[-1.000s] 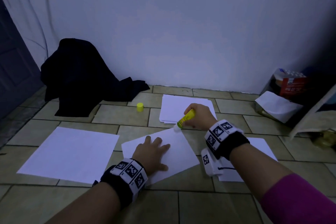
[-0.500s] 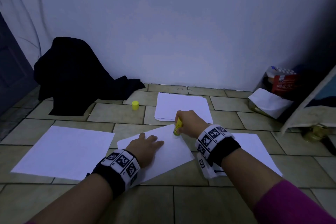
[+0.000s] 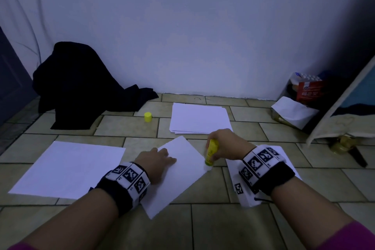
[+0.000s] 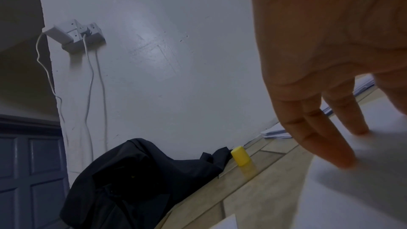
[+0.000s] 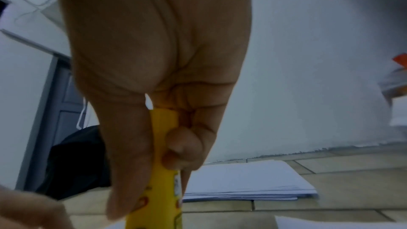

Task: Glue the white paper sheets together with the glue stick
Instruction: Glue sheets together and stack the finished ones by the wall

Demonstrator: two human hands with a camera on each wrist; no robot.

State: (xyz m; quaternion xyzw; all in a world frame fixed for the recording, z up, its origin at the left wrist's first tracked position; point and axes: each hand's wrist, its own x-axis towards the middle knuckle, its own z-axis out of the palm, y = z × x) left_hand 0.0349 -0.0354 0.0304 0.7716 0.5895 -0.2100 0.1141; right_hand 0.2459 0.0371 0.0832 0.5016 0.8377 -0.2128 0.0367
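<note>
A white paper sheet [image 3: 182, 170] lies turned at an angle on the tiled floor in front of me. My left hand [image 3: 156, 158] rests flat on it, its straight fingers [image 4: 326, 145] pressing the paper down. My right hand [image 3: 225, 144] grips the yellow glue stick [image 3: 211, 151] upright, its tip down on the sheet's right corner. In the right wrist view thumb and fingers wrap the glue stick [image 5: 163, 171]. The yellow cap [image 3: 148, 117] stands alone on the floor further back, also seen as the cap [image 4: 241, 155].
A stack of white sheets [image 3: 199, 118] lies beyond my hands. One sheet [image 3: 67, 168] lies to the left and another [image 3: 235, 170] under my right wrist. A black cloth [image 3: 81, 87] slumps against the wall at left. Packages and bags [image 3: 298, 103] crowd the right corner.
My right hand has drawn the glue stick from the sheet's far corner down along its right edge to the right corner. My left hand stayed on the paper.
</note>
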